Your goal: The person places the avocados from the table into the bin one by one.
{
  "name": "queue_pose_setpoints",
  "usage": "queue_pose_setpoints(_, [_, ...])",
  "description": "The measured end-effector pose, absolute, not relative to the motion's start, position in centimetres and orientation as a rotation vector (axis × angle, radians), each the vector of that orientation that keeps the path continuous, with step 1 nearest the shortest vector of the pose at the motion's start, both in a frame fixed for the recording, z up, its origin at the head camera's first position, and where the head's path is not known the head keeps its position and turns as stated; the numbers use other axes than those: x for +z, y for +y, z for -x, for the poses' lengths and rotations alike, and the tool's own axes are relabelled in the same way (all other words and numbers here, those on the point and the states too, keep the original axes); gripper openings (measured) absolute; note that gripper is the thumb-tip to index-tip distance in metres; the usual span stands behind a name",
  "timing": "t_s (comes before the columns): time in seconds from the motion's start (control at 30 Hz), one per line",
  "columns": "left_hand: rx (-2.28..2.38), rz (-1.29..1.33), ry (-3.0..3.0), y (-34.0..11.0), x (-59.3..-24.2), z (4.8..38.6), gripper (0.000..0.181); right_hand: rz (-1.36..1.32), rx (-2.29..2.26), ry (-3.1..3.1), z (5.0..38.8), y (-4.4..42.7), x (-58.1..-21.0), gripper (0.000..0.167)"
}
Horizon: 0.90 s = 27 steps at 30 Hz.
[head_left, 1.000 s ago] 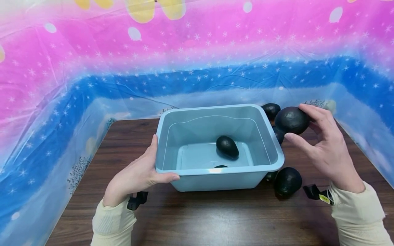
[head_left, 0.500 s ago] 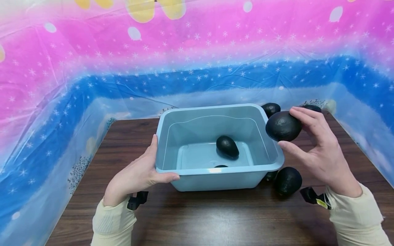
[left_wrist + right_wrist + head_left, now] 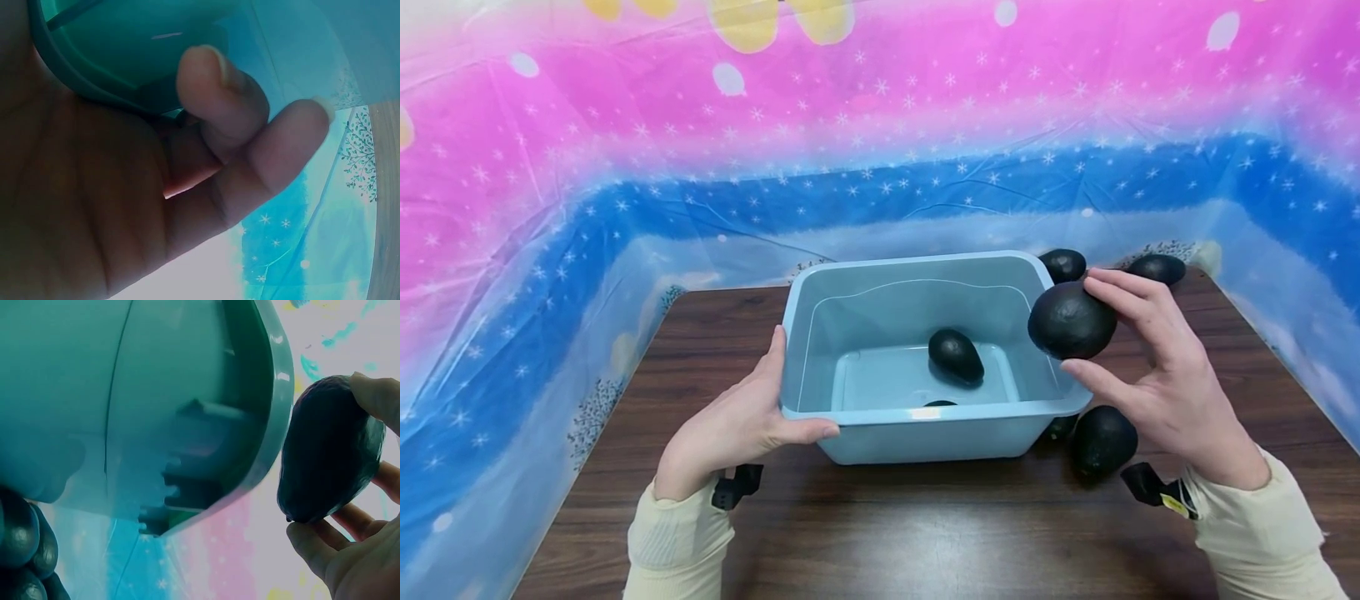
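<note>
A light-blue plastic bin (image 3: 917,439) stands on the table, its opening facing up. My left hand (image 3: 730,425) holds its left end, the thumb over the front rim and the index finger up along the side; bent fingers show in the left wrist view. Between the thumb and fingertips of my right hand (image 3: 1172,387) is a dark avocado (image 3: 1072,320), raised in front of the bin's right rim. On the bin floor lies another avocado (image 3: 956,357). Behind the front wall only the top of one more avocado (image 3: 940,403) shows.
Right of the bin, an avocado (image 3: 1103,442) lies near the front corner, with another partly hidden beside it. Farther back are an avocado (image 3: 1063,265) by the rear corner and one (image 3: 1156,268) behind my right hand. Patterned cloth (image 3: 865,200) surrounds the wooden table (image 3: 917,533).
My right hand has carried the avocado left and slightly nearer, from above the other avocados to the bin's right rim. The left hand and bin stay where they were.
</note>
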<state>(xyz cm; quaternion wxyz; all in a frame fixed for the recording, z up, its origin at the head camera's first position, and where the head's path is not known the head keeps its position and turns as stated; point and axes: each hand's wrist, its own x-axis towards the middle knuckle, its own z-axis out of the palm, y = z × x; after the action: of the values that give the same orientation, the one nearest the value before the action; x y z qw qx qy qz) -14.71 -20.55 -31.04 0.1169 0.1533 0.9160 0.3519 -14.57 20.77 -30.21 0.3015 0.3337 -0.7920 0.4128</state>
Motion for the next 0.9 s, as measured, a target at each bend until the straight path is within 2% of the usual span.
queue_pose_setpoints(0.6, [1.029, -0.424, 2.667, -20.6, -31.0, 14.6, 0.132, -0.957, 1.073, -2.111, 14.3, 19.5, -30.9, 0.071])
queue_pose_setpoints(0.9, [1.06, -0.443, 2.664, -20.5, -31.0, 14.6, 0.133, -0.961, 1.149, -2.101, 13.4, 19.2, -29.5, 0.07])
